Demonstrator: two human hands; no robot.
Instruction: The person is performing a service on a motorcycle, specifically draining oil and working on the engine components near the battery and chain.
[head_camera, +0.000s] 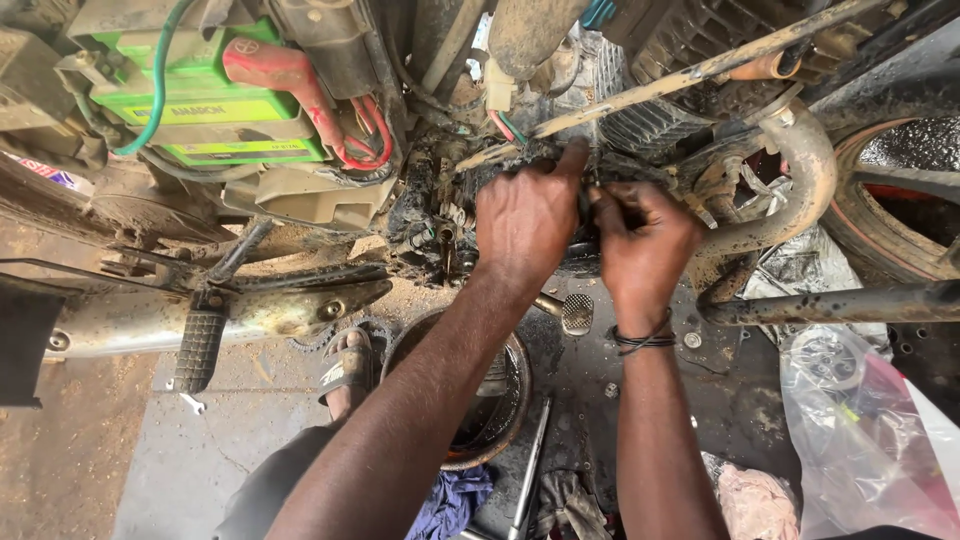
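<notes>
both forearms are seen closest to the lens, stretched up toward the grimy engine casing (455, 225) of a mud-caked motorcycle tipped on its side. the left hand (527, 222) is laid flat against the casing, fingers pressed together with the index tip pointed up at a dirty slanted frame tube (690, 75); nothing is seen clamped in that grip. the right hand (640, 240) is curled just beside it, fingertips pinched on something small and dark at the casing's edge, though what it is can't be told. a black band (643, 342) is worn on the right wrist.

off to the left, a bright green battery block (205, 105) with red cable (300, 80) is seen, and below it a black ribbed footpeg (200, 348). a curved rusty exhaust pipe (795, 190) is bent around the right side. down on the oily floor a round metal pan (515, 400) is partly hidden under the left arm, a sandalled foot (345, 370) is set beside it, and a clear plastic bag (860, 440) is crumpled at lower right.
</notes>
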